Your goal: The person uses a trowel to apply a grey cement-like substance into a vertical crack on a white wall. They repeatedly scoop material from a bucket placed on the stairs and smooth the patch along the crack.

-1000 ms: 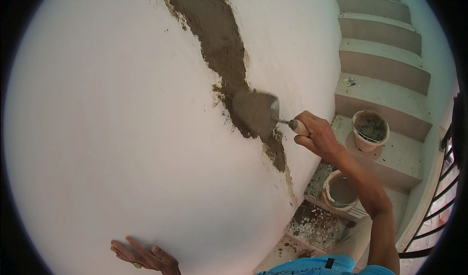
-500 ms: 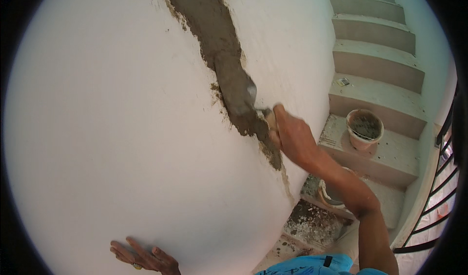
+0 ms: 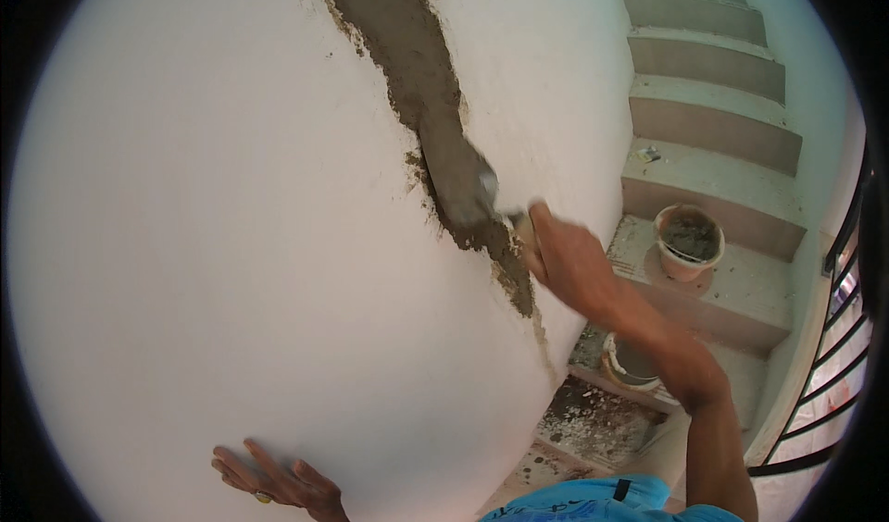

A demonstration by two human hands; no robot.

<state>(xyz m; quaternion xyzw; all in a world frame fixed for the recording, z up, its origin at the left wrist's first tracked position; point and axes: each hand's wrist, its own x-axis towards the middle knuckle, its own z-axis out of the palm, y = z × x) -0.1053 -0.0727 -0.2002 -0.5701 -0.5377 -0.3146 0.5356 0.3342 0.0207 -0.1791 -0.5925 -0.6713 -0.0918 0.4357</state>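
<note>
My right hand [image 3: 569, 263] is closed round the handle of a trowel [image 3: 463, 184], whose mortar-smeared blade lies against the wall. Under and around the blade runs a long, slanting band of wet grey-brown mortar [image 3: 394, 31], ragged along both edges. It narrows to a rough, thin tail below the trowel. Low on the left, my left hand [image 3: 278, 480] rests against the white wall [image 3: 231, 291], fingers spread and holding nothing. A ring shows on one of its fingers.
Stairs [image 3: 708, 110] climb along the wall's right side. A bucket of mortar [image 3: 688, 244] stands on one step, and a second round container [image 3: 630, 365] sits lower, partly behind my forearm. Mortar crumbs litter the lower steps [image 3: 602, 420]. A black railing [image 3: 838, 360] borders the far right.
The trowel has shifted slightly against the mortar band, with my right hand moving a little to the right. My left hand stays on the wall. The view has tilted slightly.
</note>
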